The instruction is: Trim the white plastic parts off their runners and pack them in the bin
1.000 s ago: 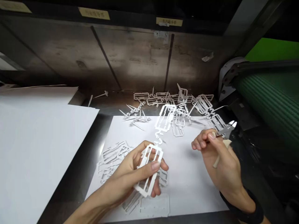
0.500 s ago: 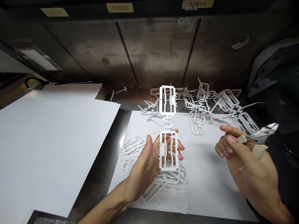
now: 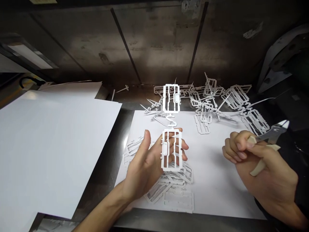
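Two white plastic frames (image 3: 171,150) joined by an S-shaped runner (image 3: 171,120) lie over the fingers of my left hand (image 3: 145,164). That palm faces up, with the thumb raised away from the piece. The lower frame rests against the fingers; the upper one sticks out beyond them, away from me. My right hand (image 3: 263,170), at the right, is wrapped round a pair of nippers (image 3: 272,132) with cream handles, the metal jaws pointing up and right. Beneath and beside my left hand, several loose white frames (image 3: 178,198) are heaped on a white sheet (image 3: 217,193).
At the back right lies a tangle of uncut frames on runners (image 3: 234,98). Cut-off sprues (image 3: 154,109) lie behind the left hand. A stack of white paper (image 3: 53,138) covers the left side. A metal panel (image 3: 159,48) stands behind the bench.
The view has tipped down a little. My right fingers have curled in more closely round the nippers' handles. The left hand still supports the joined frames, its thumb slightly further from them.
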Available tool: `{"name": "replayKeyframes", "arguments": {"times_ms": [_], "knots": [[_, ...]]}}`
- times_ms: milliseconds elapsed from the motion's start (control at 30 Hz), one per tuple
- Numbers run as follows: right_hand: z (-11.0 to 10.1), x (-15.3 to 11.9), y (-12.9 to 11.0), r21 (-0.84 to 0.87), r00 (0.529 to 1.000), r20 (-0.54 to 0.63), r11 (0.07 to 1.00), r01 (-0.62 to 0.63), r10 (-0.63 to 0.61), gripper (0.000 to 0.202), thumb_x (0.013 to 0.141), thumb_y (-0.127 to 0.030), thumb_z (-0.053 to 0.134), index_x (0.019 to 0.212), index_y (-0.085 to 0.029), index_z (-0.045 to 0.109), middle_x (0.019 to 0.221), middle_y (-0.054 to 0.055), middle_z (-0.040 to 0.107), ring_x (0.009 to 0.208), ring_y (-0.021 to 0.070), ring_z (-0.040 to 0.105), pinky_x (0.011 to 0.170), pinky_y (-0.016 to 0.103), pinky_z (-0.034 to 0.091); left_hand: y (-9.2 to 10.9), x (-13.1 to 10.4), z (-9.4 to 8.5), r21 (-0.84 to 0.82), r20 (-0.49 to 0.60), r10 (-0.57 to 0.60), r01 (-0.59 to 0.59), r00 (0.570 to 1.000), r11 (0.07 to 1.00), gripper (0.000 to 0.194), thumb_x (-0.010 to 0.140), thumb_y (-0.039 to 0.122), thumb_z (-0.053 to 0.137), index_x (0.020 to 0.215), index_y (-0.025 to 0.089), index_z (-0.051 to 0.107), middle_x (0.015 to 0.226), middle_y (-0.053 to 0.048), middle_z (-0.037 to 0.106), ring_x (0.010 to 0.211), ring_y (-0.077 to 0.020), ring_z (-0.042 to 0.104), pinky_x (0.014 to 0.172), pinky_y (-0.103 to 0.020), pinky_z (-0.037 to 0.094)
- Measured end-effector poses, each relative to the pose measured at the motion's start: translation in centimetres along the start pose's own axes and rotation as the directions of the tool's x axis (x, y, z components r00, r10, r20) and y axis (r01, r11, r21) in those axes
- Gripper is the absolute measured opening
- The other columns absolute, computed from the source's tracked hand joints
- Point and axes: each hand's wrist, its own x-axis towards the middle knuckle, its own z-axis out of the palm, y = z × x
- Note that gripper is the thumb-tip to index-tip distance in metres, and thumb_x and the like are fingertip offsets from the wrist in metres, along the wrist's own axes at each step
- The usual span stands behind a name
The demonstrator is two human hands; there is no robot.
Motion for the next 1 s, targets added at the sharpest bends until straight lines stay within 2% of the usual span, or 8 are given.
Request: {"name": "replayKeyframes", "arguments": {"times_ms": [100, 167, 267, 333, 400, 567, 767, 1000], "knots": [[-0.2, -0.1, 0.3, -0.064, 0.998, 0.06, 0.998, -0.022, 0.026, 0.038, 0.111, -0.04, 0.057, 0.079, -0.022, 0.07, 0.072, 0.001, 0.042, 0.066, 0.0181, 0.039, 0.061, 0.034, 0.035, -0.1, 0.1, -0.1, 0.005, -0.02, -0.012, 0.012, 1.0, 1.0, 0.077, 0.11, 0.081, 0.034, 0.15, 0.023, 0.064, 0.129, -0.013, 0.07, 0.11, -0.0253, 0.066, 0.096, -0.034, 0.055], [-0.1, -0.3, 0.9, -0.112, 0.996, 0.082, 0.993, -0.034, 0.043, 0.039, 0.112, -0.046, 0.06, 0.084, -0.023, 0.072, 0.075, 0.001, 0.047, 0.07, 0.0187, 0.043, 0.065, 0.034, 0.037, -0.1, 0.2, -0.1, 0.074, -0.039, -0.023, 0.026, 0.999, 0.997, 0.068, 0.112, 0.076, 0.038, 0.146, 0.024, 0.066, 0.118, -0.01, 0.073, 0.1, -0.0223, 0.068, 0.09, -0.032, 0.056], [0.1, -0.4, 1.9, -0.149, 0.999, 0.021, 0.988, 0.034, -0.032, 0.032, 0.111, -0.047, 0.066, 0.092, -0.024, 0.076, 0.081, 0.002, 0.054, 0.078, 0.0197, 0.049, 0.073, 0.034, 0.041, 0.2, 0.1, 0.1, 0.352, -0.044, -0.096, 0.105, 0.994, 0.93, 0.043, 0.113, 0.061, 0.054, 0.117, 0.022, 0.072, 0.093, -0.003, 0.073, 0.079, -0.0158, 0.064, 0.077, -0.025, 0.052], [0.3, -0.5, 2.3, -0.125, 0.993, -0.027, 0.986, 0.111, -0.115, 0.03, 0.112, -0.048, 0.065, 0.098, -0.025, 0.077, 0.085, 0.002, 0.056, 0.081, 0.0203, 0.05, 0.077, 0.035, 0.042, 0.5, 0.0, 0.3, 0.527, -0.029, -0.161, 0.151, 0.987, 0.836, 0.041, 0.113, 0.056, 0.059, 0.094, 0.02, 0.069, 0.084, 0.0, 0.071, 0.075, -0.0141, 0.061, 0.075, -0.023, 0.049], [0.4, -0.4, 2.5, -0.063, 0.983, -0.053, 0.983, 0.175, -0.178, 0.029, 0.114, -0.044, 0.062, 0.097, -0.025, 0.075, 0.086, 0.002, 0.055, 0.08, 0.02, 0.05, 0.076, 0.034, 0.044, 0.7, 0.0, 0.4, 0.609, -0.022, -0.194, 0.166, 0.981, 0.776, 0.042, 0.112, 0.053, 0.062, 0.085, 0.021, 0.067, 0.083, 0.001, 0.07, 0.077, -0.0143, 0.062, 0.078, -0.022, 0.05], [0.5, -0.4, 1.9, -0.012, 0.975, -0.053, 0.976, 0.217, -0.217, 0.035, 0.115, -0.038, 0.062, 0.084, -0.023, 0.067, 0.083, 0.001, 0.049, 0.077, 0.0195, 0.047, 0.07, 0.033, 0.044, 0.3, 0.3, 0.8, 0.617, -0.064, -0.291, 0.267, 0.955, 0.741, 0.029, 0.108, 0.046, 0.069, 0.091, 0.023, 0.069, 0.079, 0.005, 0.068, 0.069, -0.013, 0.061, 0.073, -0.019, 0.052], [0.5, -0.1, 1.7, -0.011, 0.978, -0.053, 0.98, 0.199, -0.2, 0.034, 0.113, -0.036, 0.064, 0.082, -0.023, 0.065, 0.084, 0.001, 0.046, 0.077, 0.0193, 0.048, 0.069, 0.033, 0.044, 0.3, 0.4, 1.3, 0.554, -0.061, -0.35, 0.323, 0.935, 0.767, 0.036, 0.105, 0.054, 0.072, 0.09, 0.021, 0.068, 0.082, 0.003, 0.073, 0.058, -0.0108, 0.063, 0.061, -0.018, 0.055], [0.4, -0.1, 2.0, -0.069, 0.981, -0.049, 0.98, 0.184, -0.188, 0.034, 0.114, -0.038, 0.062, 0.084, -0.022, 0.066, 0.086, 0.001, 0.047, 0.078, 0.0197, 0.048, 0.07, 0.032, 0.044, 0.3, 0.9, 1.1, 0.57, -0.018, -0.398, 0.337, 0.917, 0.749, 0.041, 0.105, 0.061, 0.07, 0.096, 0.021, 0.073, 0.083, -0.001, 0.077, 0.067, -0.0145, 0.071, 0.067, -0.02, 0.061]]}}
